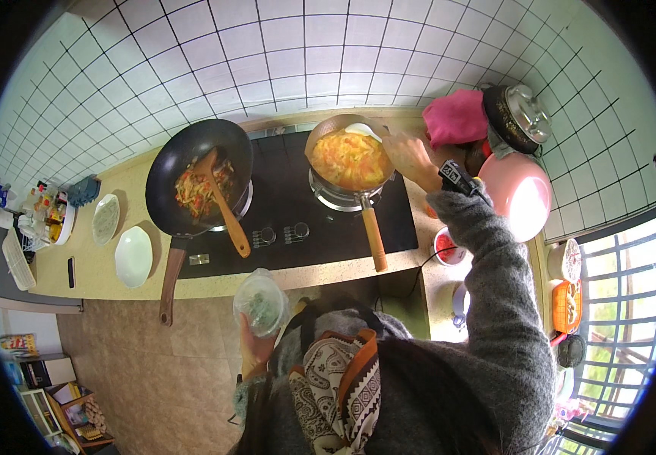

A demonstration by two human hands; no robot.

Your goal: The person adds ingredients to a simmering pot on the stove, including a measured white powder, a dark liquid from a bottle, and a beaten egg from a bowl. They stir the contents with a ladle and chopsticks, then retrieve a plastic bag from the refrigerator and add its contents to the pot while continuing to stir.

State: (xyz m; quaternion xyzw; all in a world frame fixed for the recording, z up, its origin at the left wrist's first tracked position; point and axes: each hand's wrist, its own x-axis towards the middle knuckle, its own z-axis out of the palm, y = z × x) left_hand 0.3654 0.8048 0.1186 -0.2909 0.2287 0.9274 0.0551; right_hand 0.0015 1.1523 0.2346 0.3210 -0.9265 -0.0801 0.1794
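My left hand holds a clear plastic tub in front of the counter's edge; chopped greens show inside, and thin plastic film seems to surround it. My right hand is at the right rim of a saucepan, gripping a white spoon or ladle. Its head rests at the far side of the pan, while the handle is hidden by my fingers. Yellow and orange soup, perhaps egg and tomato, fills the pan. The pan's wooden handle points towards me.
Left on the black cooktop stands a wok of stir-fried vegetables, with a wooden spatula in it. Two white dishes and a phone lie further left. A pink basin and a small red-filled bowl are at right.
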